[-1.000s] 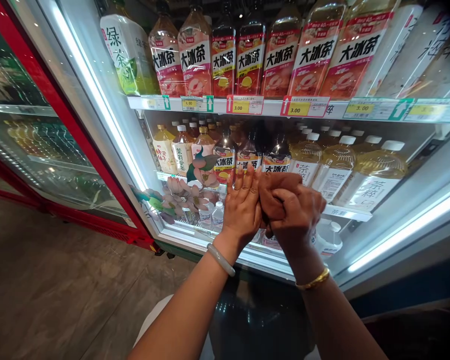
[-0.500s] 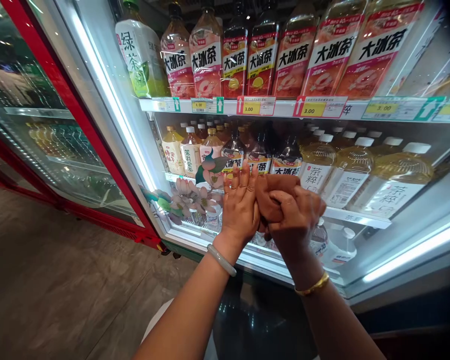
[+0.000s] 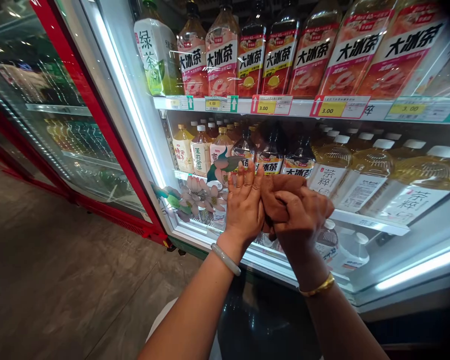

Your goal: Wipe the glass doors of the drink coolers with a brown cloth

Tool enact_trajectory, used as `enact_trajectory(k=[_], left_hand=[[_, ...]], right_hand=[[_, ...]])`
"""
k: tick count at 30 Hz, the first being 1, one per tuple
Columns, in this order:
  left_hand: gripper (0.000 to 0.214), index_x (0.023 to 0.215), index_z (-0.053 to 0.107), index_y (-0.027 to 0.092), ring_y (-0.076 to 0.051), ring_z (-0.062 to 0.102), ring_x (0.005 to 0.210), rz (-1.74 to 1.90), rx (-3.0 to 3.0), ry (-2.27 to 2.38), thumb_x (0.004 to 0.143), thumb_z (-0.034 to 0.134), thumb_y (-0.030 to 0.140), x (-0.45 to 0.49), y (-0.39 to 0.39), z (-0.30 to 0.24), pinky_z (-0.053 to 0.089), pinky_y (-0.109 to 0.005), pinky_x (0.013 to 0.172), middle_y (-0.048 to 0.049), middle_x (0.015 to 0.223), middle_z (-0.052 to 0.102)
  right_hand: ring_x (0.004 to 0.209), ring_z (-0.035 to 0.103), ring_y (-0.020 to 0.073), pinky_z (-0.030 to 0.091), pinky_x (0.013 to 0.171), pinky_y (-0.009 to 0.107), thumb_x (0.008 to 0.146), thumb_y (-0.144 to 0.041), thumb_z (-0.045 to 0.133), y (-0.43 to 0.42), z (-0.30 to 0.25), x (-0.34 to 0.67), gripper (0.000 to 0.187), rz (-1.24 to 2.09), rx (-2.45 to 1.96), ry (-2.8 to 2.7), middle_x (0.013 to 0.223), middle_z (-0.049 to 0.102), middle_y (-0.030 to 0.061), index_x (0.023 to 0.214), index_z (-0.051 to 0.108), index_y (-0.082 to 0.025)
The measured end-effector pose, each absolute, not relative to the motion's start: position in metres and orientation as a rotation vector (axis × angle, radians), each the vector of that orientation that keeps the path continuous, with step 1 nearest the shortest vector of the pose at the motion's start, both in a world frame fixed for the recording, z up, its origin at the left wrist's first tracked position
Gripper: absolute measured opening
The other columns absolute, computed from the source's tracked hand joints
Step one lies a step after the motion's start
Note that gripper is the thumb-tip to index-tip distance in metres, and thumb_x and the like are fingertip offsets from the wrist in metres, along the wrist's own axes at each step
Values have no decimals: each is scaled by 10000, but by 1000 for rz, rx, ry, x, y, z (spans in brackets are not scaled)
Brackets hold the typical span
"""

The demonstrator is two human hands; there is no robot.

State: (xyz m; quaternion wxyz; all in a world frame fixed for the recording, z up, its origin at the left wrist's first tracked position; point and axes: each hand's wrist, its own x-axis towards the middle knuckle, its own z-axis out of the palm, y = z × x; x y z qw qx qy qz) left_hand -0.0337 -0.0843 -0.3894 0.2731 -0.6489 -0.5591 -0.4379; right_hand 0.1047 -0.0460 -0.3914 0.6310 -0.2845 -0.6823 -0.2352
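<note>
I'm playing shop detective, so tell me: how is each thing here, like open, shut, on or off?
Brown cloth: bunched up, as far as I can tell
Right hand: closed on it
Left hand: open, fingers spread
Glass door: looks shut
Light strips: on
Green tea bottle: standing, cap on
White-capped bottles: standing, caps on
Pale bangle: worn
Gold bracelet: worn

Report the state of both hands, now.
Left hand: open, fingers extended; nothing visible in its grip.
Right hand: closed, holding what looks like a bunched brown cloth.
</note>
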Motion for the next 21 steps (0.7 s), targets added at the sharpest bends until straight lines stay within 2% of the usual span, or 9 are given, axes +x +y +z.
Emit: enact_trajectory(k=[3, 6, 10, 14, 17, 21], left_hand=[[806, 1707, 53, 238, -244, 6, 1656, -1186, -1753, -1501, 996, 417, 127, -34, -86, -389, 48, -570, 1358, -92, 1767, 111], [803, 1707, 60, 221, -240, 11, 1657, -1209, -1767, -1494, 996, 428, 149, -34, -87, -389, 68, -570, 1360, -100, 1766, 124], [803, 1704, 90, 194, -259, 59, 1658, -1238, -1739, -1534, 1004, 484, 206, -37, -87, -390, 73, -552, 1362, -124, 1765, 106], [818, 1707, 47, 247, -262, 64, 1658, -1230, -1717, -1552, 1001, 439, 119, -40, -88, -390, 72, -564, 1360, -96, 1772, 67], [846, 1707, 18, 267, -266, 40, 1658, -1243, -1711, -1551, 990, 430, 88, -43, -88, -389, 68, -579, 1358, -82, 1776, 74], [838, 1707, 27, 275, -261, 56, 1658, -1252, -1703, -1539, 995, 429, 88, -46, -88, -390, 53, -568, 1362, -74, 1778, 73]], right_hand=[[1092, 601, 278, 440, 1006, 465, 937, -342, 645, -46, -383, 108, 196, -494, -684, -1481, 1151, 663, 90, 1057, 766, -246], [1115, 583, 273, 439, 1019, 462, 932, -259, 637, -52, -384, 100, 232, -495, -688, -1513, 1172, 665, 89, 1122, 769, -255], [1104, 583, 255, 439, 1037, 460, 920, -207, 618, -56, -394, 90, 234, -521, -668, -1613, 1146, 677, 86, 1092, 771, -247], [1078, 618, 259, 481, 1011, 467, 944, -319, 625, -48, -384, 105, 216, -527, -622, -1503, 1094, 690, 84, 1054, 796, -244], [1102, 620, 290, 519, 981, 476, 954, -383, 635, -41, -370, 118, 286, -545, -618, -1336, 1149, 697, 116, 1114, 804, -217], [1195, 570, 287, 492, 1056, 469, 960, -215, 610, -47, -376, 106, 340, -534, -620, -1447, 1278, 695, 89, 1259, 764, -266]])
